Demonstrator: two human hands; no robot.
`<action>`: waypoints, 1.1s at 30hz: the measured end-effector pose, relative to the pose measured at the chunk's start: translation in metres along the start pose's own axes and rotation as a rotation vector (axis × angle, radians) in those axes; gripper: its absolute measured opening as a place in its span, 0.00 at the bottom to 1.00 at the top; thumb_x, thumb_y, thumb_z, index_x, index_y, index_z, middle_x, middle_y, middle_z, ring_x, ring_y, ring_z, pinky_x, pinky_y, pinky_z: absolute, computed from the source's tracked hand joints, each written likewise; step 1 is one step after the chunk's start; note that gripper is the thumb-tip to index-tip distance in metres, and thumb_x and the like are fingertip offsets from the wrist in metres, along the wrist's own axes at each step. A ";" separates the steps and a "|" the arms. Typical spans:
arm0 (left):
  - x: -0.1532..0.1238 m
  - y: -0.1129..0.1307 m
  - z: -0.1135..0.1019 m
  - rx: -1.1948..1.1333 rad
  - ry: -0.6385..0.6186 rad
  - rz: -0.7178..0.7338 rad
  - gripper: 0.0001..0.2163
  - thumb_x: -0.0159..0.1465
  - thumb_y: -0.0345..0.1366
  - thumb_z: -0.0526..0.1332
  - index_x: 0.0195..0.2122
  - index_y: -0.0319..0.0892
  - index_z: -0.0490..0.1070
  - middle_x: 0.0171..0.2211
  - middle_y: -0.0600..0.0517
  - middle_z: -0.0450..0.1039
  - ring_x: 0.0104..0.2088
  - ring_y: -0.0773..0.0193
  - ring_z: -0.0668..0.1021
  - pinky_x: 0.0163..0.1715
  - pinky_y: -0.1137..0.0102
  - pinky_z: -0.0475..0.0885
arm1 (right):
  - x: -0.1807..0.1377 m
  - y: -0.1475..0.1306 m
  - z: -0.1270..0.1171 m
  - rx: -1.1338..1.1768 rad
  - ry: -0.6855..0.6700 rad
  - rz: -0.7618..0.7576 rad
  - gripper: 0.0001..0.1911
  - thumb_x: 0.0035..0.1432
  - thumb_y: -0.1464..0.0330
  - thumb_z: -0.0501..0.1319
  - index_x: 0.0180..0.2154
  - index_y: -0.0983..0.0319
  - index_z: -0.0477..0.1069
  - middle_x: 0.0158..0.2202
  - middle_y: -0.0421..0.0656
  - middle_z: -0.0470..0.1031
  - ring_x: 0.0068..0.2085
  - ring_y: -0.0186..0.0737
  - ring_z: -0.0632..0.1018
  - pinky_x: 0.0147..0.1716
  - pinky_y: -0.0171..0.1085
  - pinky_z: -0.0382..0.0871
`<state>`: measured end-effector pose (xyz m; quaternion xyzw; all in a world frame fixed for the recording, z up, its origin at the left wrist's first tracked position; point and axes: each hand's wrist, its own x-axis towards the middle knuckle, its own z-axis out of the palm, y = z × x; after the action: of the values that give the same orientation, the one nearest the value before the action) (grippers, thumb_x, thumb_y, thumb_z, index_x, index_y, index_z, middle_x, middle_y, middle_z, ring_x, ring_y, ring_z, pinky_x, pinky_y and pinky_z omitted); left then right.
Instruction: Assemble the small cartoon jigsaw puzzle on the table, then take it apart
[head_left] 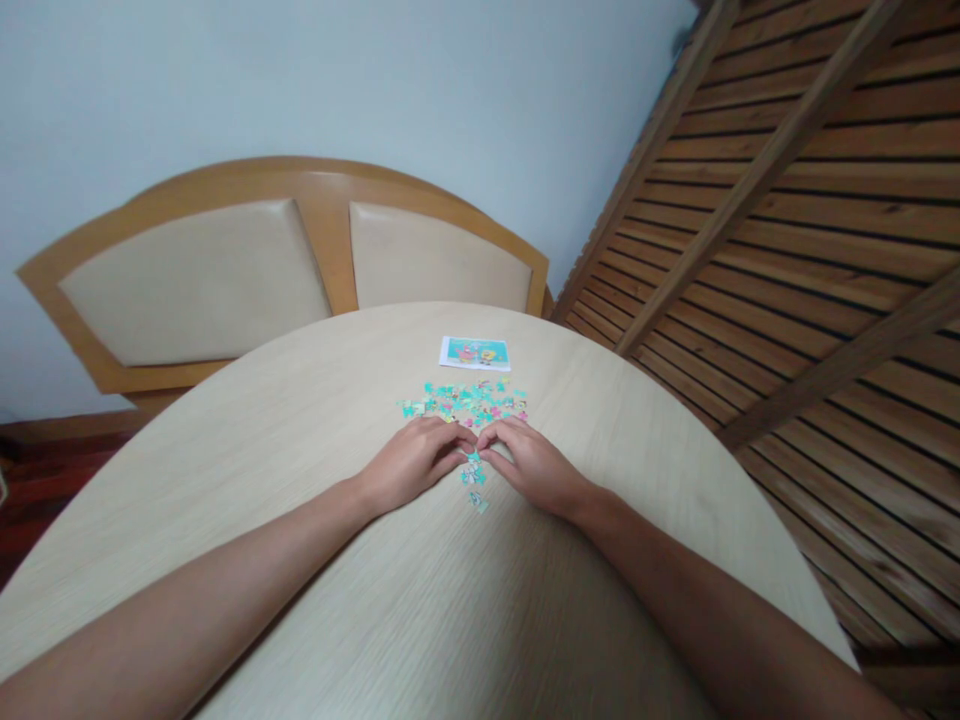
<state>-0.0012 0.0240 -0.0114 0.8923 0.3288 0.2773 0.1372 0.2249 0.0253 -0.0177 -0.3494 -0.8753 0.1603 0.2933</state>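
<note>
My left hand [421,458] and my right hand [531,462] meet at the middle of the round table [322,600]. Both have curled fingers, with thumb and fingertips closed around a small teal jigsaw puzzle piece [474,456]; the fingers partly hide it. Just below the fingertips is a small cluster of grey and teal puzzle pieces [472,474]. Nearer to me lies another small patterned puzzle piece [478,501], apart from that cluster. Beyond my knuckles spreads a loose pile of puzzle pieces [469,398], mostly teal with some pink, yellow and white.
A picture sheet [475,353] with a pink and a yellow cartoon figure on teal lies behind the pile. Past the table's far edge stands a wooden bench back with cream padded panels [202,280]. Slatted woodwork [810,220] rises on the right.
</note>
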 end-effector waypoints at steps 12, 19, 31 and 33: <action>0.001 0.000 -0.001 0.013 -0.029 0.069 0.06 0.71 0.33 0.59 0.42 0.44 0.76 0.39 0.51 0.80 0.42 0.60 0.79 0.46 0.65 0.70 | -0.001 -0.001 -0.001 -0.030 -0.001 -0.023 0.04 0.64 0.74 0.61 0.39 0.60 0.70 0.40 0.44 0.78 0.45 0.44 0.76 0.47 0.42 0.69; -0.002 0.001 -0.003 0.019 -0.060 0.151 0.12 0.66 0.26 0.56 0.43 0.44 0.78 0.44 0.50 0.81 0.46 0.59 0.80 0.50 0.61 0.71 | -0.004 -0.001 -0.002 -0.057 0.003 -0.031 0.04 0.65 0.73 0.59 0.40 0.60 0.71 0.40 0.45 0.78 0.45 0.44 0.76 0.47 0.42 0.69; -0.011 0.013 -0.018 0.123 -0.178 0.226 0.13 0.69 0.44 0.60 0.51 0.46 0.76 0.52 0.46 0.76 0.52 0.53 0.76 0.55 0.57 0.69 | -0.003 0.012 -0.011 -0.151 0.225 0.252 0.08 0.60 0.74 0.58 0.40 0.59 0.72 0.39 0.44 0.80 0.43 0.45 0.78 0.47 0.45 0.68; -0.011 0.014 -0.018 0.138 -0.195 0.230 0.14 0.70 0.45 0.59 0.52 0.46 0.75 0.53 0.46 0.76 0.53 0.52 0.76 0.55 0.56 0.68 | -0.003 0.020 -0.013 -0.152 0.273 0.331 0.10 0.58 0.74 0.58 0.41 0.60 0.73 0.40 0.45 0.80 0.45 0.47 0.77 0.49 0.46 0.68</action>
<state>-0.0111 0.0070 0.0045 0.9540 0.2280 0.1799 0.0742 0.2454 0.0377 -0.0181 -0.5278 -0.7677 0.0911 0.3517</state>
